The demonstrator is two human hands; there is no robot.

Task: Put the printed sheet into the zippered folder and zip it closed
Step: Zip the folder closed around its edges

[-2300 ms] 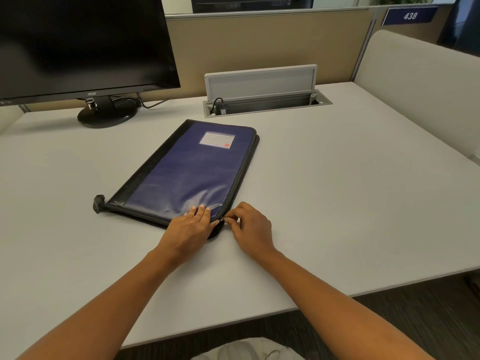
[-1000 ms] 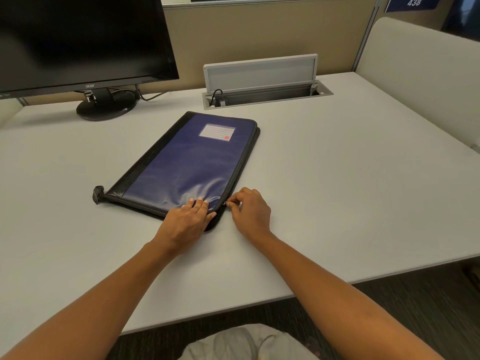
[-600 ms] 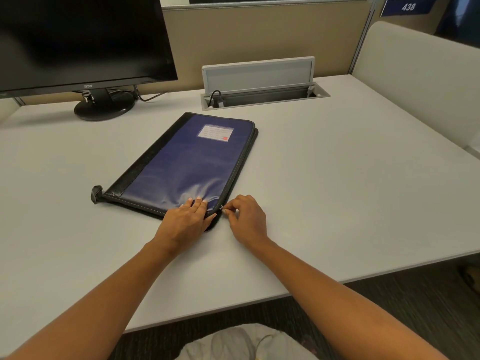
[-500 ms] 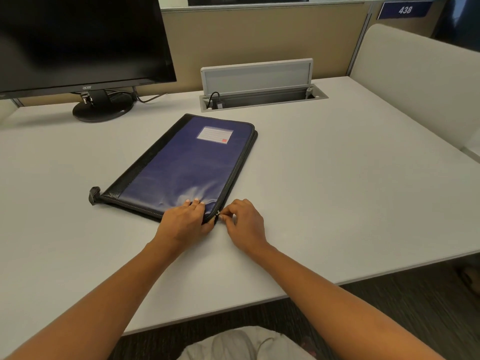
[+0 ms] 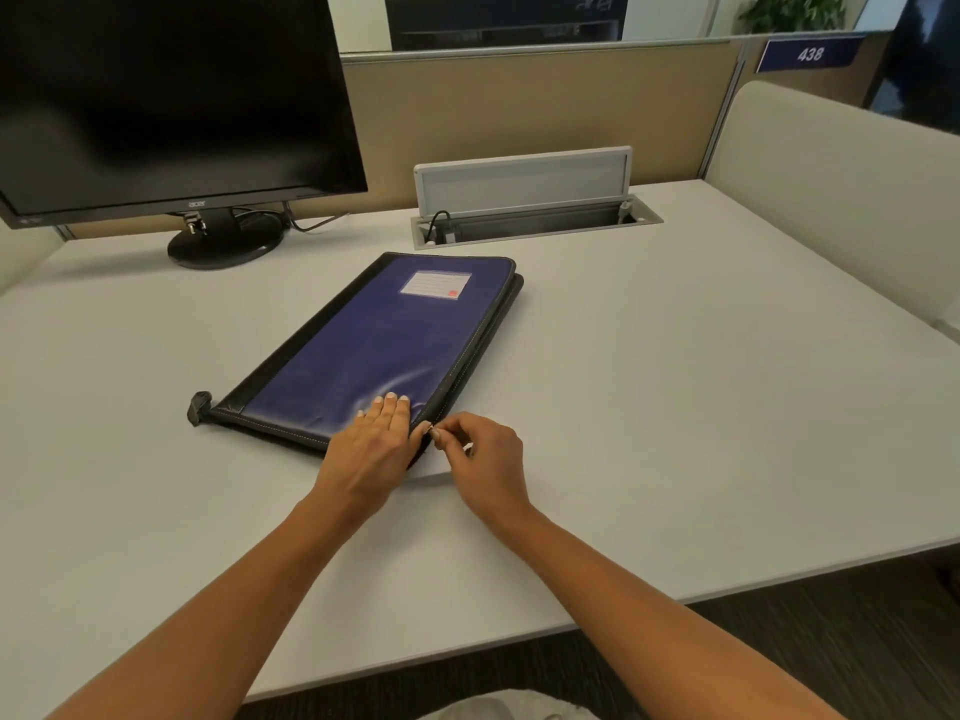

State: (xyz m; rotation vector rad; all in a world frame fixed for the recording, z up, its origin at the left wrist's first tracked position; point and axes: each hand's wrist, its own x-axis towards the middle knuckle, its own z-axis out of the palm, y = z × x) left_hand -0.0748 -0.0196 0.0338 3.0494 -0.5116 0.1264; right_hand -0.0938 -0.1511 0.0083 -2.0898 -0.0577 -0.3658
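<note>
Blue zippered folder (image 5: 374,350) lies diagonally, label end far-right.

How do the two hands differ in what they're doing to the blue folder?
The left hand lies flat, fingers straight, pressing on the folder; the right hand is curled, pinching the zipper pull. The left hand rests on the folder; the right hand sits beside it, over the desk. Both work at the folder's near corner.

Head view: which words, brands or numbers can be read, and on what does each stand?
"acer": monitor, lower bezel.
"438": blue sign on the partition.
Folder label: only ruled lines, nothing readable.
Logo on the far screen: too faint to read.
</note>
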